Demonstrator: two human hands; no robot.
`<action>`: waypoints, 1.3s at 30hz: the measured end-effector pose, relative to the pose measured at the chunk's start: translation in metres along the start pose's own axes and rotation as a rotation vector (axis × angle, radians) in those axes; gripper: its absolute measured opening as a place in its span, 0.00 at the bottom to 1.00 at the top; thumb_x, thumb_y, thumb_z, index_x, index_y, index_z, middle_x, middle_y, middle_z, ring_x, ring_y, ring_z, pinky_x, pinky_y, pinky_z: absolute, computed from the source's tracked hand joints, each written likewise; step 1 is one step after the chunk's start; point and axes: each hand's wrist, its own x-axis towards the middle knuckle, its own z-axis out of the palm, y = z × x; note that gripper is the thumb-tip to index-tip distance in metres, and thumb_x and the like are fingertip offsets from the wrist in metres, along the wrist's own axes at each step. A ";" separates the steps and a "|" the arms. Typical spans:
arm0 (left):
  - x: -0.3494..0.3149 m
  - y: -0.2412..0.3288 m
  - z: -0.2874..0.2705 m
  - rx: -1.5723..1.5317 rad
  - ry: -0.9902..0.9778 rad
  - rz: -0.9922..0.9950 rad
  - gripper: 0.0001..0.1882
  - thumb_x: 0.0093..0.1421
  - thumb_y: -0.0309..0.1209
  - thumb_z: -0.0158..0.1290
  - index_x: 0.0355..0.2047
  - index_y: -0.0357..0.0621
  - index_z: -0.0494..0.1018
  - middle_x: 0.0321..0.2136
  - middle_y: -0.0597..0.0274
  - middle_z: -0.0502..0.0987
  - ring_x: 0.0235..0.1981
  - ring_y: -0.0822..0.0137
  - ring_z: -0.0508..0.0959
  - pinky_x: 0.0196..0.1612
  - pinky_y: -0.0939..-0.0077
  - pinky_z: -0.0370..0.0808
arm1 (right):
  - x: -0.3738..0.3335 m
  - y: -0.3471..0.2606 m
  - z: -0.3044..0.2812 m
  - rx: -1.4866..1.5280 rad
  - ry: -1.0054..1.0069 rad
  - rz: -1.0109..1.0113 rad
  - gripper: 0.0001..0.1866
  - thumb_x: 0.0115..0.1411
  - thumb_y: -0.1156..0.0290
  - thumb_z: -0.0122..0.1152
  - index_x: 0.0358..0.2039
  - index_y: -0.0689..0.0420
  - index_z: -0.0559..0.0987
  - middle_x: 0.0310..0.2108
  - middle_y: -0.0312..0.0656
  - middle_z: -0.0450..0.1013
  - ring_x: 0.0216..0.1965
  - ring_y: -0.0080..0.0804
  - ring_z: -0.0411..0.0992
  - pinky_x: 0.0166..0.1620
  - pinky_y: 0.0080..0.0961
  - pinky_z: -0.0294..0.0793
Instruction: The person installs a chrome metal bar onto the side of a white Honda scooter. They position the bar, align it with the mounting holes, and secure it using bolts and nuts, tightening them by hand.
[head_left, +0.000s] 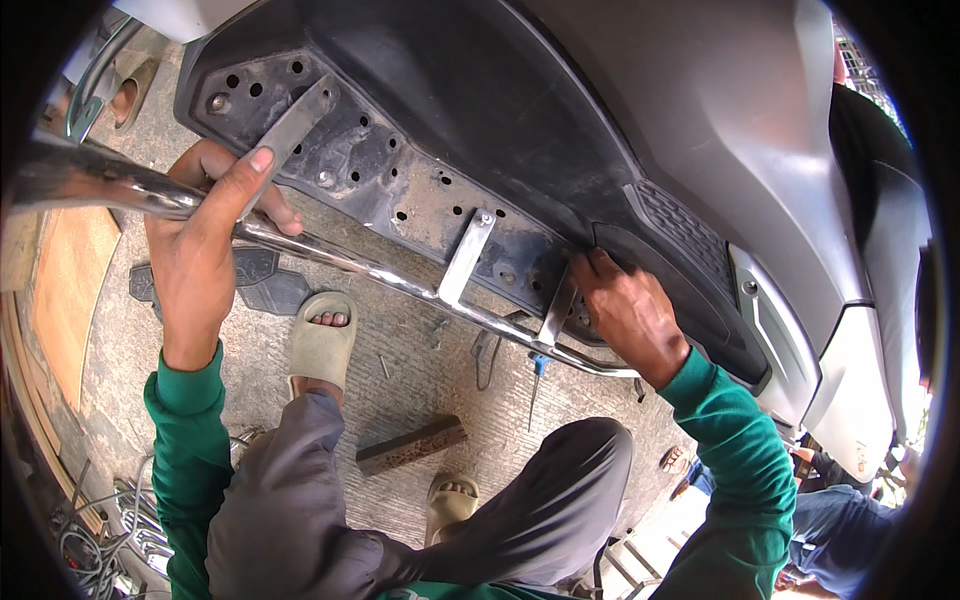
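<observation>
Two hands: both on a chrome bar (330, 255) held along the underside of a scooter (700, 130).
Left hand (205, 235): wrapped around the bar near its left end, thumb stretched up along the left bracket (290, 125).
Right hand (625, 310): fingers curled in at the right bracket (558, 315), pressed against the panel (420, 190); whether it pinches the bracket or only steadies it, I cannot tell.
Bar position: runs from the upper left down to the lower right, just below the panel's lower edge, off the floor (420, 385).
Brackets: three flat metal straps stand up from the bar; the middle bracket (467, 258) lies against the panel's row of holes.
Handling, stiffness: judged rigid welded steel tube, no flex; it should turn as one piece.
Handling, weight: looks moderately heavy and long, so it likely tips if held at one end only.
Handling, surface: polished chrome, probably slippery; a full wrap grips better than fingertips.
Where to hold: on the tube near both ends, clear of the thin strap edges, which may be sharp.
Nearby: a screwdriver (536, 385) and a dark block (410, 445) lie on the floor between the sandalled feet.
</observation>
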 end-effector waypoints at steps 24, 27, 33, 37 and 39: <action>0.001 0.005 -0.005 0.025 -0.050 -0.009 0.14 0.70 0.30 0.63 0.27 0.41 0.75 0.22 0.55 0.82 0.28 0.64 0.84 0.44 0.69 0.78 | 0.002 -0.004 -0.003 -0.029 -0.045 0.060 0.17 0.67 0.73 0.59 0.55 0.65 0.80 0.43 0.57 0.81 0.29 0.51 0.84 0.32 0.43 0.84; 0.000 0.003 -0.005 0.015 -0.045 -0.012 0.14 0.70 0.29 0.63 0.27 0.40 0.75 0.22 0.56 0.82 0.28 0.64 0.84 0.44 0.69 0.78 | 0.003 -0.003 -0.001 -0.037 -0.013 0.061 0.17 0.68 0.73 0.59 0.55 0.65 0.80 0.40 0.57 0.82 0.27 0.51 0.84 0.30 0.43 0.82; -0.001 0.002 -0.004 0.034 -0.035 0.026 0.14 0.70 0.29 0.63 0.27 0.41 0.75 0.22 0.56 0.82 0.27 0.65 0.84 0.44 0.70 0.77 | 0.005 -0.005 0.003 0.006 -0.028 0.136 0.16 0.69 0.73 0.57 0.54 0.65 0.80 0.33 0.55 0.81 0.27 0.51 0.83 0.30 0.45 0.82; -0.001 0.002 -0.002 0.047 -0.019 0.047 0.14 0.70 0.29 0.63 0.27 0.42 0.75 0.22 0.55 0.83 0.27 0.66 0.83 0.43 0.71 0.76 | 0.006 -0.005 -0.001 0.057 -0.116 0.187 0.16 0.69 0.73 0.58 0.55 0.64 0.79 0.37 0.56 0.82 0.29 0.54 0.84 0.31 0.47 0.82; 0.000 0.001 -0.002 0.000 -0.027 0.039 0.14 0.70 0.28 0.64 0.26 0.42 0.74 0.22 0.55 0.82 0.26 0.66 0.83 0.42 0.71 0.75 | 0.006 -0.002 -0.006 0.069 -0.083 0.107 0.17 0.69 0.74 0.58 0.56 0.63 0.79 0.41 0.57 0.83 0.31 0.55 0.84 0.32 0.48 0.83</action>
